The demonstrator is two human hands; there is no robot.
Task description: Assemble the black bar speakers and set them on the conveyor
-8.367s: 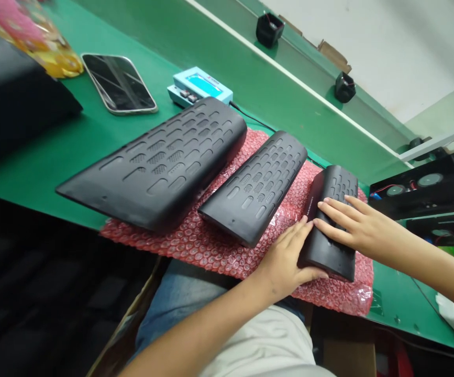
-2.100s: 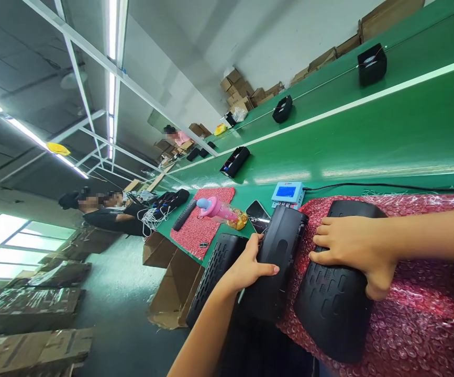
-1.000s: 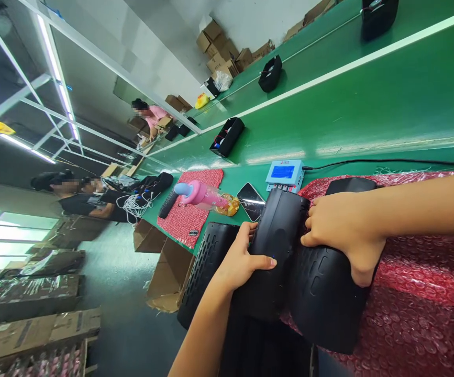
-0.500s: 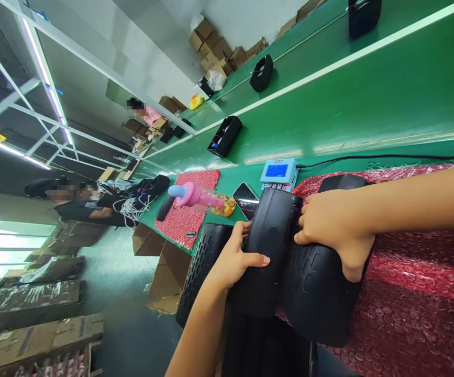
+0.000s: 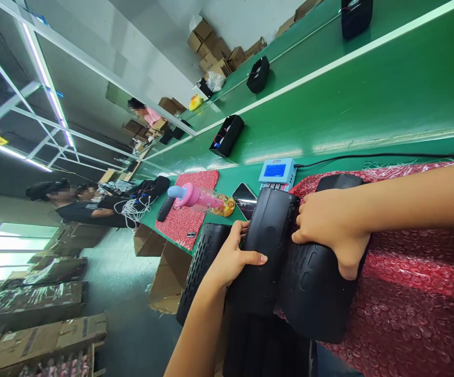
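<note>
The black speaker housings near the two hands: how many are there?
3, side by side. The left housing lies at the table edge; the left hand grips the middle housing; the right hand presses the right housing on red bubble wrap. None seems hidden.

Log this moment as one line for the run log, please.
left hand grip: on middle black casing | right hand grip: on right black casing | under them: red bubble wrap

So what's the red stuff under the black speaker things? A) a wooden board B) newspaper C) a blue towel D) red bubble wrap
D: the black speaker shells under the left hand and right hand lie on a sheet of red bubble wrap, with its bubbles plainly showing.
</note>
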